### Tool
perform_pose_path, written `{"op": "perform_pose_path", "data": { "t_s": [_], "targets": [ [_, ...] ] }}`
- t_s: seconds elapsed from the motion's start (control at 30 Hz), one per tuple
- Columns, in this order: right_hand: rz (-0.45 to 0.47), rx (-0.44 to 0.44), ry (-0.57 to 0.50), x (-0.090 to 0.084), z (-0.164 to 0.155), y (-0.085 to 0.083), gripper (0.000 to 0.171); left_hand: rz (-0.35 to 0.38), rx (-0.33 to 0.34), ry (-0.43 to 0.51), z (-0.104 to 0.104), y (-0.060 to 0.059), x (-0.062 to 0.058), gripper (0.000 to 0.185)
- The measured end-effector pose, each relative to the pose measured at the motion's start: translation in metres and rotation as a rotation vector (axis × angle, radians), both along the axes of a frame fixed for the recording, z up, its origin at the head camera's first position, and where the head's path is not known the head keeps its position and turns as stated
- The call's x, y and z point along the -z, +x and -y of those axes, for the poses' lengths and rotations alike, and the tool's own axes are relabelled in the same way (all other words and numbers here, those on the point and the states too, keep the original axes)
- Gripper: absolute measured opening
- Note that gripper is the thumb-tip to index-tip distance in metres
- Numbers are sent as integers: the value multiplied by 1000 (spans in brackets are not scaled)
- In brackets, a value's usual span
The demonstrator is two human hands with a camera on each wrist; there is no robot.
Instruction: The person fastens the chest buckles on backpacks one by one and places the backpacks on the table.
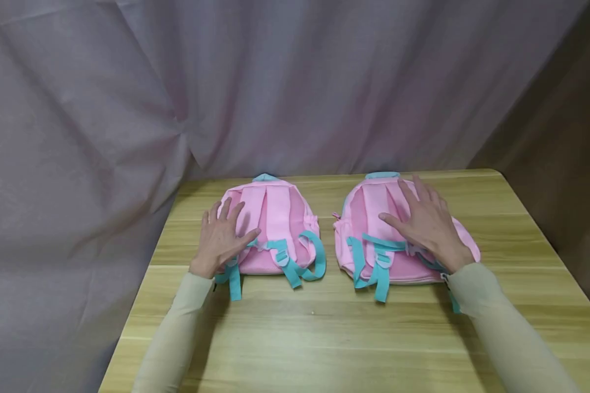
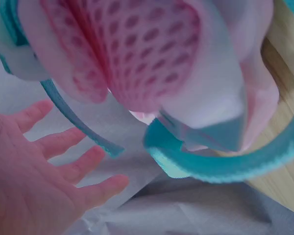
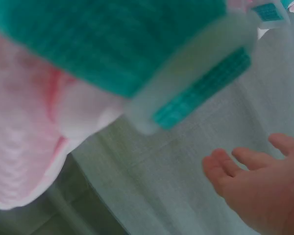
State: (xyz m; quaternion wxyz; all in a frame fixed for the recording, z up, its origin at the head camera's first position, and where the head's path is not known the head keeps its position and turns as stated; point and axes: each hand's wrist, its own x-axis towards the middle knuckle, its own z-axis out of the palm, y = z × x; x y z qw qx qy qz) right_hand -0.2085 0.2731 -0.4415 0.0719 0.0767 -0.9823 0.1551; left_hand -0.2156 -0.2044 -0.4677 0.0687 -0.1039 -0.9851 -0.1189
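Note:
Two small pink backpacks with teal straps lie back side up on a wooden table. My left hand rests flat with spread fingers on the left backpack, over its left strap. On the right backpack my right hand lies flat, fingers straight and spread. In the left wrist view, pink mesh padding and a teal strap fill the frame above my open left hand. The right wrist view shows a blurred teal strap, pink fabric and my right hand's fingertips.
A grey-purple cloth curtain hangs behind the table and down its left side. A brown wall stands at the right. The table's left edge is near my left forearm.

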Motion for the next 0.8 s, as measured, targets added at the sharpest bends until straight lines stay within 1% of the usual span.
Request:
{"op": "perform_pose_path", "data": {
  "t_s": [0.1,0.27,0.4,0.53,0.67,0.73,0.8],
  "targets": [
    [-13,-6,-56,-1,-2,2,96,-5,-2,-4,-3,0,0,89],
    [-23,-24,-136,-3,-6,7,79,-19,2,-22,-10,0,-1,90],
    [-29,-30,-187,-3,-10,14,68,-37,18,-32,-17,2,-2,86],
    [-15,-23,-215,-5,-13,22,61,-64,36,-40,-25,5,-5,80],
    [-10,-21,-226,-7,-16,29,51,-85,55,-48,-35,8,-10,75],
    [-16,-25,-228,-7,-18,32,46,-96,66,-37,-42,9,-14,71],
    [-27,-31,-224,-6,-21,35,41,-119,77,-10,-49,11,-16,63]
  ]
}}
